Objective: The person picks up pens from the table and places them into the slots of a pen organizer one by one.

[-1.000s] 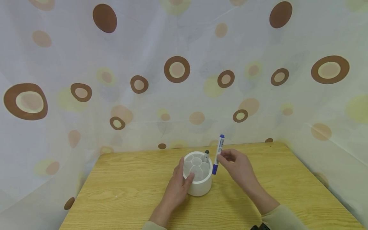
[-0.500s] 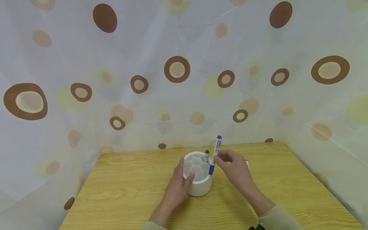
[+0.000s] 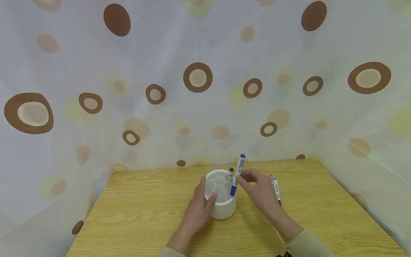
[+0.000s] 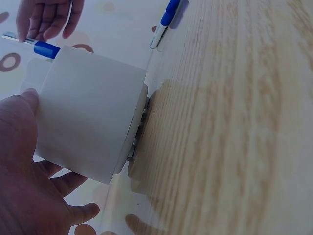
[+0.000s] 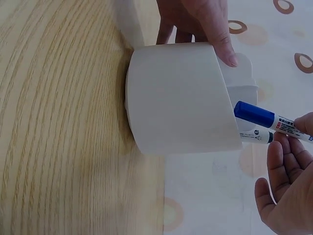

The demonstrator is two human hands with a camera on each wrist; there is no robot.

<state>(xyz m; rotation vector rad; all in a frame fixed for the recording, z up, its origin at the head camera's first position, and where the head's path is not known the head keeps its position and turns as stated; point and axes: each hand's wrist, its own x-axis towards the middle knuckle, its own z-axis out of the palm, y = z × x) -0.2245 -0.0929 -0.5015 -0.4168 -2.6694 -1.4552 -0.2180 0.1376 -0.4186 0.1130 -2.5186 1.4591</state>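
A round white pen holder (image 3: 222,212) with clear dividers stands on the table. My left hand (image 3: 196,211) grips its left side, the thumb over the front rim. My right hand (image 3: 260,191) pinches a white marker (image 3: 240,165) with blue ends between thumb and fingertips. The marker slants, its lower blue cap (image 5: 254,113) right at the holder's right rim. In the right wrist view the remaining fingers of that hand are loosely bent. A dark-capped marker (image 3: 230,175) stands in a back right compartment of the holder.
Behind my right hand, two more markers lie side by side on the wooden table (image 3: 144,214); the nearer has a blue end (image 3: 277,191), and the other marker (image 3: 271,179) is partly hidden. A patterned sheet (image 3: 205,107) hangs beyond the table's back edge.
My right hand has moved left with the blue marker, bringing its lower end from beside the holder to over its rim. Two markers on the table have come into view. The left hand stays put.
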